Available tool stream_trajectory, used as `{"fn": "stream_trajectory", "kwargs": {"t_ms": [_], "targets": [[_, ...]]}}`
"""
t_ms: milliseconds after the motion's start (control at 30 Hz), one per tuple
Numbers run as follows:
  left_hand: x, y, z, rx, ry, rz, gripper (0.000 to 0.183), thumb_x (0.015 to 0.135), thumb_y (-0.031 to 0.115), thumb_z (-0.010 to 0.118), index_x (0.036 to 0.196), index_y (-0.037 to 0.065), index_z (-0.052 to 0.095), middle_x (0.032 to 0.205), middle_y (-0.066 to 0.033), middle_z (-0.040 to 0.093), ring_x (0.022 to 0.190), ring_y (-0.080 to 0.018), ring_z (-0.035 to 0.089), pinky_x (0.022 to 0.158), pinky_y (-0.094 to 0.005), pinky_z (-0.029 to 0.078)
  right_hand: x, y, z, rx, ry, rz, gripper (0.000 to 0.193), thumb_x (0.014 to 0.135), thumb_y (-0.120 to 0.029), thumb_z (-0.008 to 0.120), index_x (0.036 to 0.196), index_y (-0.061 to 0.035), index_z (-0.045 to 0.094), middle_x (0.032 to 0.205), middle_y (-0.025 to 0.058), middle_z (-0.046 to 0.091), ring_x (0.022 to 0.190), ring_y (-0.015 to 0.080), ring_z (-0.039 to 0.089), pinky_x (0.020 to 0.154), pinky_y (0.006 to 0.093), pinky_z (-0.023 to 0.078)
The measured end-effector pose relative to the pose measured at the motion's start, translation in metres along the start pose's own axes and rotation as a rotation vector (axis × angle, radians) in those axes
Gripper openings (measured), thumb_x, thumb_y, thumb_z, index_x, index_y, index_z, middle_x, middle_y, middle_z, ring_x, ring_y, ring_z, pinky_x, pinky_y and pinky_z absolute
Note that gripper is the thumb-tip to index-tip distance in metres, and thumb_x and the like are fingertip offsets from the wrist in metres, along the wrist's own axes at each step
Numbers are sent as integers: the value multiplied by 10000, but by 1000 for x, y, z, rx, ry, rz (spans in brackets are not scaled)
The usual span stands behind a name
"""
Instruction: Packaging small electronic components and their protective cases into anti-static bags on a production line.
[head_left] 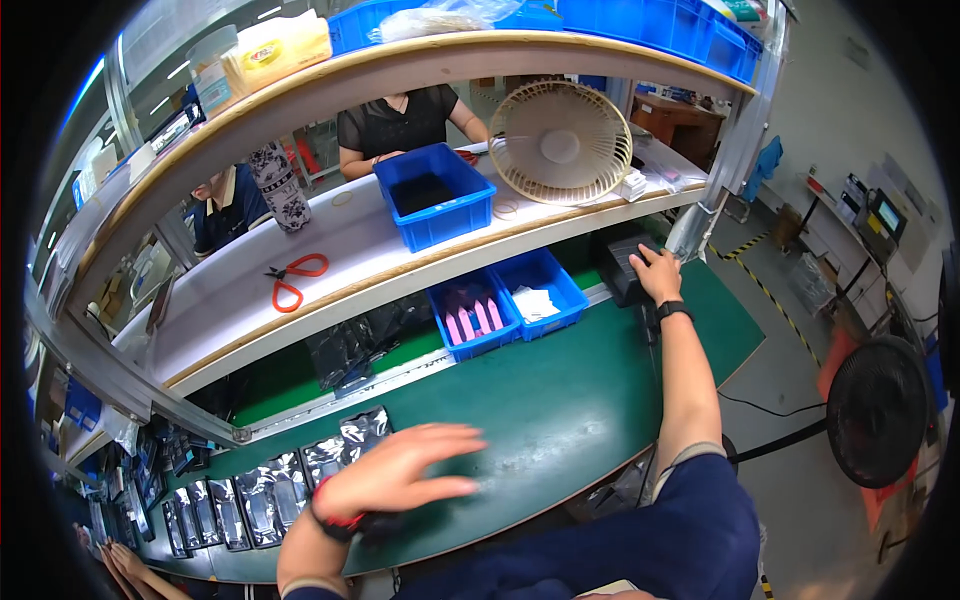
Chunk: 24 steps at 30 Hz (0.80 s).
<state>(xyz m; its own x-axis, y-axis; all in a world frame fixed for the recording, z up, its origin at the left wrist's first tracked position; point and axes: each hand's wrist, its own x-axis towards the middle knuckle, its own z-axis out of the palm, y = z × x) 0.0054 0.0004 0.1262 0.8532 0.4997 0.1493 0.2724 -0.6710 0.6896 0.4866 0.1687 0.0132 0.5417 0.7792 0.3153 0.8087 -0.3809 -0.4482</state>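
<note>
Head view: both bare hands reach over a glossy green tabletop, wide apart from each other.
Co-worker: another person's hands are at the table's far left end, well apart from the left hand's grip.
Packet row: flat, shiny black plastic packets lie side by side, left of the left hand; the last ones sit just beside it.
Cutters: red-handled metal cutters lie on the white shelf, beyond the left hand.
Left hand: the left hand is spread wide, thumb away from fingers, holding nothing visible.
Blue bins: one blue plastic bin with pink packets and another with white pieces stand between the two hands, nearer the right.
Dark box: the black, block-shaped box is under the right fingers.
Right hand: the right hand touches that box; I cannot tell whether it grips.
</note>
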Motion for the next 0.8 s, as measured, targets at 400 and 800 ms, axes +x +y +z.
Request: {"fn": "stream_trajectory", "kwargs": {"t_ms": [400,800], "targets": [[313,-80,173,-500,416,-589,523,788,488,676,856,-23,590,813,-125,633,759,-154,580,673,-281,470,-112,17,-27,134,245,-122,267,872,-293,566,1111,-243,674,1242,201,468,1097,372,429,949,445,377],[325,-110,179,-945,408,-476,183,837,167,665,897,-4,641,832,-44,660,723,-91,589,652,-248,472,-90,33,-26,135,223,-258,265,891,-291,555,1119,-219,668,1289,266,462,1045,395,466,923,421,407]]}}
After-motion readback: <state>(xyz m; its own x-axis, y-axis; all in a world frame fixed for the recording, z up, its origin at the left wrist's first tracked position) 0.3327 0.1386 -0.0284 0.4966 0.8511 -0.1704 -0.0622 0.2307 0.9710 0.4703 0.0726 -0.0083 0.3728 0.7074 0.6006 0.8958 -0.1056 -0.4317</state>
